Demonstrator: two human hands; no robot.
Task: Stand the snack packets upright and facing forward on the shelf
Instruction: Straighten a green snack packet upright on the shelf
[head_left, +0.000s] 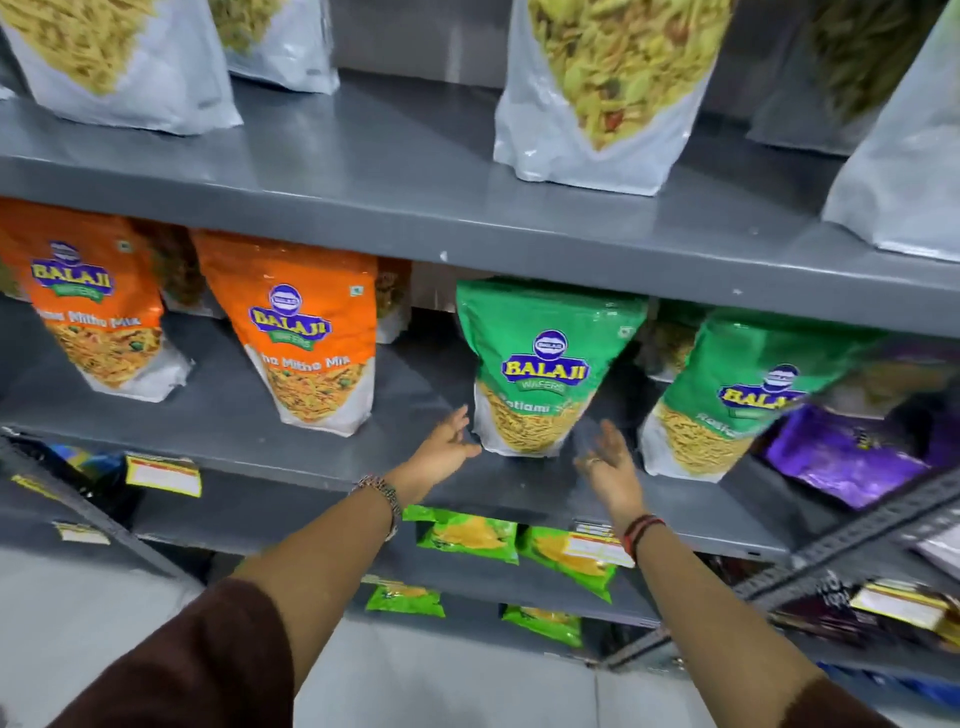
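A green Balaji packet (540, 364) stands upright on the grey middle shelf (291, 441), its front towards me. My left hand (448, 448) is open just left of its base, fingertips close to the packet. My right hand (608, 462) is open just right of its base, palm turned inward, not touching it. A second green packet (727, 395) stands upright to the right. Two orange Balaji packets (311, 332) (93, 301) stand upright on the left of the same shelf. A purple packet (847, 452) lies tilted at the far right.
Clear bags of loose snacks (608, 88) stand on the upper shelf (395, 218). Small green packets (467, 535) lie on the lower shelves. Yellow price labels (163, 473) hang on the shelf edge. A perforated metal upright (810, 566) runs at the right.
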